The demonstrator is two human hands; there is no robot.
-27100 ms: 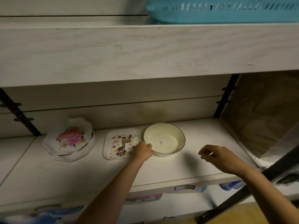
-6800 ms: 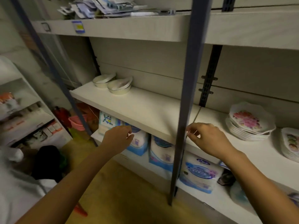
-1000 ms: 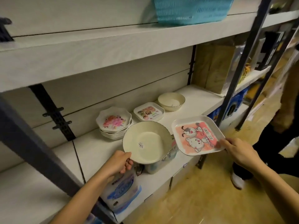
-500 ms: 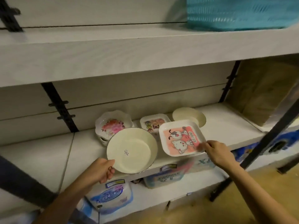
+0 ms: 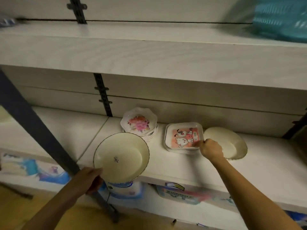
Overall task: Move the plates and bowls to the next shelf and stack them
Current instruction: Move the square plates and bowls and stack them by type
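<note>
My left hand (image 5: pixel 88 180) grips the near rim of a cream bowl (image 5: pixel 121 157) with a dark rim line, held over the front edge of the white shelf (image 5: pixel 166 168). My right hand (image 5: pixel 211 149) pinches the near right corner of a pink square cartoon plate (image 5: pixel 181 136), which lies on top of a small stack of square plates on the shelf. To the right of that stack sits a second cream bowl (image 5: pixel 230 141), partly behind my right hand. A stack of scalloped floral plates (image 5: pixel 138 124) stands at the back left.
A dark metal upright (image 5: pixel 33 123) crosses diagonally at the left, close to the held bowl. A deep upper shelf (image 5: pixel 149 52) overhangs, with a blue basket (image 5: pixel 280 19) at its top right. Packaged goods (image 5: pixel 176 192) fill the lower shelf.
The pink plate has gone from mid-air down onto the square plate stack, my right hand still on its corner. The view has shifted right to left; the left hand's bowl stays held at the shelf front.
</note>
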